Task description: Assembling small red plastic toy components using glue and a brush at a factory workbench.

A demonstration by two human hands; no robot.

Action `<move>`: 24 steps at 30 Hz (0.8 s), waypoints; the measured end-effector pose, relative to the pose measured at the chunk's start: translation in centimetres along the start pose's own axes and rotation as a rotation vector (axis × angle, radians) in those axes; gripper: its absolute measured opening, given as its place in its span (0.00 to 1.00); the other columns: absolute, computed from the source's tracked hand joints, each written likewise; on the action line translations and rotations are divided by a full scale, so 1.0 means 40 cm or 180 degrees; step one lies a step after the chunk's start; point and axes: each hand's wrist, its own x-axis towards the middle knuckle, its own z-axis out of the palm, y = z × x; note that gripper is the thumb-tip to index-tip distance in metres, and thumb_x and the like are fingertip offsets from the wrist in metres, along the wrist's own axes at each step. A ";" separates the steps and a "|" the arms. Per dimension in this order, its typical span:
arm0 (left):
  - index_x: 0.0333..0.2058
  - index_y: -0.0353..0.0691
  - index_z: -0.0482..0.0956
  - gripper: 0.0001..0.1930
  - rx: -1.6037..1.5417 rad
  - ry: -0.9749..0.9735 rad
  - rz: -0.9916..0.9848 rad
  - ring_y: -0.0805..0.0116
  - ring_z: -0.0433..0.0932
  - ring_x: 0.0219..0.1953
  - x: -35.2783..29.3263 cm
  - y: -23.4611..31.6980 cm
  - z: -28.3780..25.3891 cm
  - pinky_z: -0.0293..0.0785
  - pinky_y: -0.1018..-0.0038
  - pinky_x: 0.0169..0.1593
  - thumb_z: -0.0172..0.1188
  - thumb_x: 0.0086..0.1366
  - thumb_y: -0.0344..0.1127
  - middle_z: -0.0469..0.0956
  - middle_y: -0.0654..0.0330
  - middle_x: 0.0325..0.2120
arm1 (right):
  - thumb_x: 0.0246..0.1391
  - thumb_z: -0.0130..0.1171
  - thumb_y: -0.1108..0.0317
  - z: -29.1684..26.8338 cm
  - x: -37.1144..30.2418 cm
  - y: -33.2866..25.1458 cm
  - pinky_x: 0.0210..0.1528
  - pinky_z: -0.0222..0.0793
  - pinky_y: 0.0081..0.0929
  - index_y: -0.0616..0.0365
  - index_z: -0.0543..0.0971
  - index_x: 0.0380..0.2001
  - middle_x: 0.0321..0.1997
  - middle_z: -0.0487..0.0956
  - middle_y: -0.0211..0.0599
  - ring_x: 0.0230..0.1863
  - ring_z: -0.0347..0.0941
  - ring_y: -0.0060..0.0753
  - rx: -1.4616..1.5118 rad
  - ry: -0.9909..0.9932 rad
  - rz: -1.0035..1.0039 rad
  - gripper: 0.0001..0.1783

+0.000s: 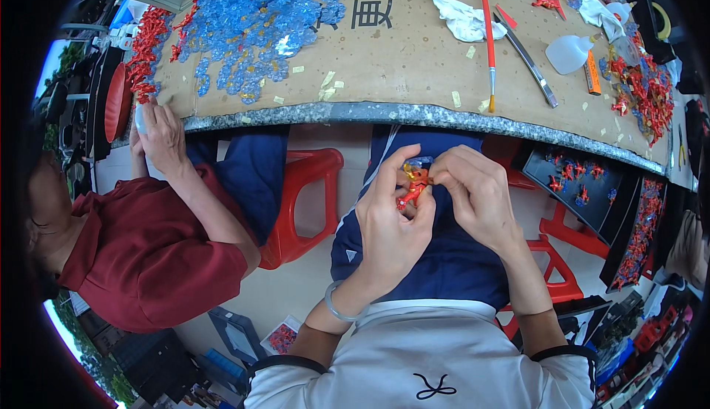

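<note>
Above my lap, my left hand (396,228) is closed around a small red toy figure (416,186) with yellow and translucent blue parts. The fingers of my right hand (477,198) pinch together at the figure's right side; whether a separate small piece is between them is hidden. Beyond my hands, the cardboard-covered table (384,69) bears a big heap of clear blue pieces (251,24) and a strip of red pieces (148,50) at the left.
A red brush (487,32), a knife (529,61), a crumpled tissue (464,15) and a squeeze bottle (569,52) lie on the table. A co-worker (155,254) sits at left on a red stool (303,209). A black tray (573,180) holds several figures at right.
</note>
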 end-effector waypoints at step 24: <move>0.57 0.30 0.59 0.31 -0.0711 -0.0160 0.0586 0.65 0.78 0.36 -0.029 0.001 0.009 0.76 0.80 0.38 0.57 0.53 0.15 0.75 0.49 0.39 | 0.39 0.68 0.68 -0.021 -0.026 -0.069 0.26 0.67 0.27 0.60 0.75 0.21 0.22 0.72 0.36 0.21 0.71 0.36 -0.0604 0.0417 0.0045 0.11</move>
